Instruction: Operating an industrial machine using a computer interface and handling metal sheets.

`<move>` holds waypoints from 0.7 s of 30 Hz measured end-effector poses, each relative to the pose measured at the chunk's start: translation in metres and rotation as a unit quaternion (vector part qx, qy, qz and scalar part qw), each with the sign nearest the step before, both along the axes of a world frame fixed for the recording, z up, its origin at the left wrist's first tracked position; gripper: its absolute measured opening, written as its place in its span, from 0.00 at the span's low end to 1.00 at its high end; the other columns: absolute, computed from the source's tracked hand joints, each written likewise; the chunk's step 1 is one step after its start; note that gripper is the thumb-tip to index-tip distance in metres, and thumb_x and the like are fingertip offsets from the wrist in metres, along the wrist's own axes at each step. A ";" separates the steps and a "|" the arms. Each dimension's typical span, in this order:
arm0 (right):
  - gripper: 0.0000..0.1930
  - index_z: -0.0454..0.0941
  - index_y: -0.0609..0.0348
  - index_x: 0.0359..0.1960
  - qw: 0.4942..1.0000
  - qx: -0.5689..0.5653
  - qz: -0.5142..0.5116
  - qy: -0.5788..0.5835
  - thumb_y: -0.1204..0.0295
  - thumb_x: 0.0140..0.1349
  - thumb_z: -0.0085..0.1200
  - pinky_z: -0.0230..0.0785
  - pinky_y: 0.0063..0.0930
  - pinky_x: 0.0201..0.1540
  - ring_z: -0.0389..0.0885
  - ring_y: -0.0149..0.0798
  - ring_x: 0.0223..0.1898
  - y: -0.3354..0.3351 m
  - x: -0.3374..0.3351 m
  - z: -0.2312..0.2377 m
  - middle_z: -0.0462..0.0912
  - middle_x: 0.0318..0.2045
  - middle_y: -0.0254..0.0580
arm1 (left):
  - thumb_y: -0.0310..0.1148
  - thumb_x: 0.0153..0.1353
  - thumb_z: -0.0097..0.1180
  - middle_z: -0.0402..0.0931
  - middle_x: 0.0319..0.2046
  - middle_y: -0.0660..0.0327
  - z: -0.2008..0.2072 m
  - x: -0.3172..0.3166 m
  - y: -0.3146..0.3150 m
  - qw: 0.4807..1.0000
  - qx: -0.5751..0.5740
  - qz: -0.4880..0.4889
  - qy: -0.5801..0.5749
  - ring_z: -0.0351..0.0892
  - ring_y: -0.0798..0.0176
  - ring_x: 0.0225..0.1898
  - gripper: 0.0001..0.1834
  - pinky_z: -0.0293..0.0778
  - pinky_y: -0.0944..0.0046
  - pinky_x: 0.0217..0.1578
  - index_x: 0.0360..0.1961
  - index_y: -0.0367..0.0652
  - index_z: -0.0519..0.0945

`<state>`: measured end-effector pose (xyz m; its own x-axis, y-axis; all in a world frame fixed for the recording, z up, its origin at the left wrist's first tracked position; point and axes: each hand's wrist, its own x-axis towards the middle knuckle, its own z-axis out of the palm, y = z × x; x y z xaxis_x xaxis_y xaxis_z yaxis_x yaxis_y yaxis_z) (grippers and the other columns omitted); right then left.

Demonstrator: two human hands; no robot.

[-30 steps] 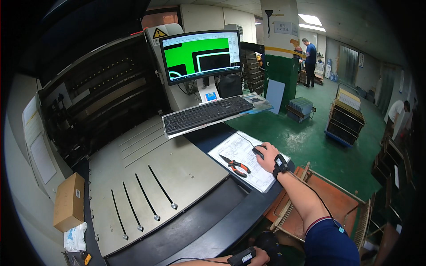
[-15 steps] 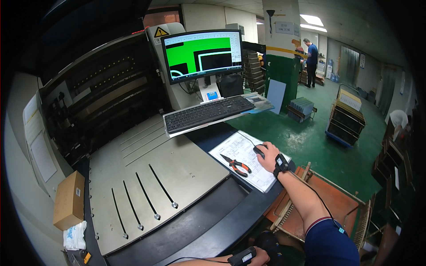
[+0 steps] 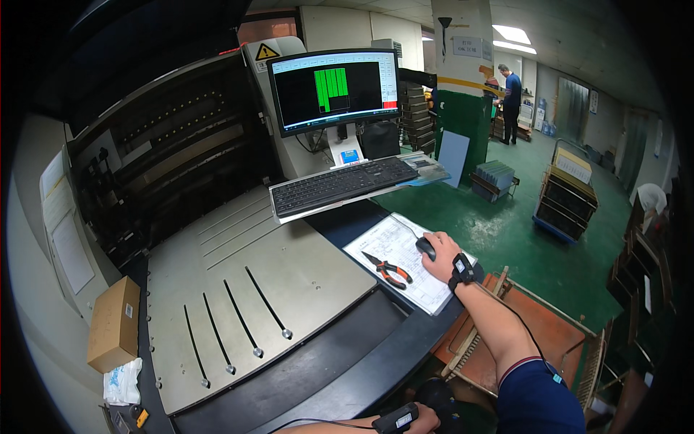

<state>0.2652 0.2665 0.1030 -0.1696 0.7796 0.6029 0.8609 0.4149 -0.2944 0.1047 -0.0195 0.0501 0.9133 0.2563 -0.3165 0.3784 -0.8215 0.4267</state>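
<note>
My right hand (image 3: pixel 442 259) rests over a black computer mouse (image 3: pixel 425 247), its fingers curved round it. The mouse lies on printed sheets of paper (image 3: pixel 432 295) at the corner of the dark worktop. Left of it on the sheets are pliers (image 3: pixel 391 270) with orange and black handles, jaws pointing away. Low at the picture's bottom edge is my left hand (image 3: pixel 426 419), close to my body; its fingers are mostly cut off. Beyond the papers, a black keyboard (image 3: pixel 347 185) sits on a tilted shelf below a monitor (image 3: pixel 334 90) showing green bars on black.
A metal plate (image 3: pixel 289 289) with slots and round knobs fills the left side, before a dark machine opening. A cardboard box (image 3: pixel 114 325) and a white plastic packet (image 3: pixel 123 382) lie at its left. An orange-topped rack (image 3: pixel 531 325) stands by my right arm. Another person (image 3: pixel 511 101) stands far off.
The screen has gone from a close-up green shape to a smaller set of green bars, with a red patch at lower right. My right hand stays on the mouse.
</note>
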 end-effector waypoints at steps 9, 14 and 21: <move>0.23 0.74 0.55 0.52 1.000 -0.014 0.014 -0.008 0.67 0.52 0.58 0.68 0.44 0.54 0.75 0.53 0.50 0.006 0.004 -0.005 0.75 0.49 0.50 | 0.49 0.59 0.53 0.82 0.28 0.57 -0.009 0.001 -0.002 1.000 0.003 0.013 0.005 0.83 0.50 0.32 0.15 0.78 0.49 0.33 0.34 0.52 0.85; 0.22 0.75 0.56 0.50 1.000 -0.005 0.011 -0.010 0.67 0.51 0.59 0.68 0.45 0.53 0.75 0.53 0.50 0.008 0.001 -0.006 0.75 0.48 0.50 | 0.49 0.61 0.52 0.83 0.29 0.57 -0.005 0.003 -0.002 0.999 -0.003 0.012 0.032 0.83 0.50 0.32 0.16 0.78 0.49 0.34 0.35 0.52 0.85; 0.20 0.75 0.57 0.46 1.000 0.007 0.025 0.006 0.69 0.50 0.59 0.69 0.45 0.51 0.75 0.54 0.48 0.009 0.002 -0.006 0.75 0.45 0.50 | 0.49 0.61 0.51 0.83 0.30 0.58 -0.007 0.007 -0.001 0.997 -0.013 0.006 0.070 0.83 0.51 0.32 0.16 0.79 0.50 0.34 0.36 0.52 0.85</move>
